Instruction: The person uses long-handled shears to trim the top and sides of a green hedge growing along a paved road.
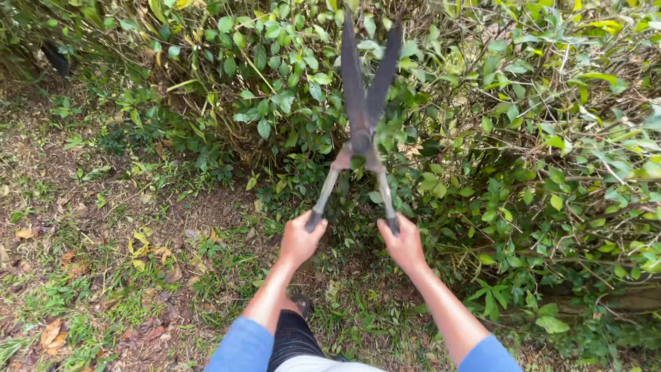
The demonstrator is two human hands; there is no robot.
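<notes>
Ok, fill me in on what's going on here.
A person holds a pair of hedge shears, one handle in the left hand and one in the right hand. The blades stand partly open in a V, pointing into a leafy green hedge. Below lies patchy grass with dry leaves.

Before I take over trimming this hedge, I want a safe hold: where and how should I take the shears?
Take the shears by the two dark grips at the near ends of the handles, one per hand, coming from below, on the person's side. The left hand and right hand already sit there. The blades point up into the hedge, slightly apart, so keep away from that end.
</notes>
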